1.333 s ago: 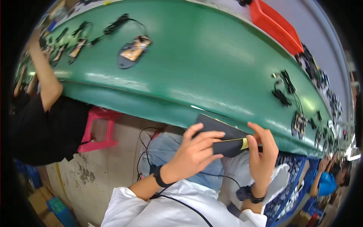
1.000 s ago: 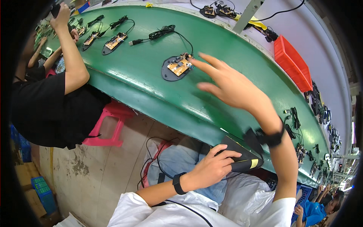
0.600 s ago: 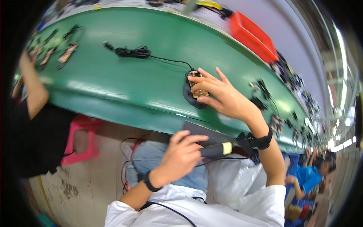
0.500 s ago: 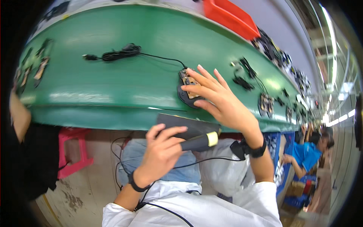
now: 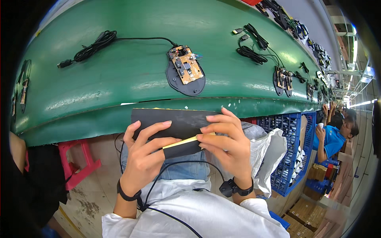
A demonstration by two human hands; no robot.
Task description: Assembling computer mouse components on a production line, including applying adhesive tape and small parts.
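Note:
A black sheet with a yellow underside (image 5: 174,123) is held over my lap, at the front edge of the green bench. My left hand (image 5: 145,156) grips it from the left, fingers bent over its face. From the right, my right hand (image 5: 228,142) pinches the folded lower part, where a yellow strip shows. What lies under the fingertips is hidden. Beyond the sheet, a black computer mouse base (image 5: 192,89) lies on the bench with a brown circuit board (image 5: 186,67) on it. Its black cable (image 5: 97,44) is bundled to the left, and neither hand touches it.
More mouse bases with boards (image 5: 282,81) and coiled cables line the green bench (image 5: 131,75) to the right. Blue crates (image 5: 291,150) and a white bag (image 5: 270,158) stand at the right. A pink stool (image 5: 81,162) is at left; a person in blue (image 5: 329,139) sits far right.
My right hand has left the mouse base and come down to grip the sheet. The sheet is now held in both hands. In view, the mouse base sits farther left and higher.

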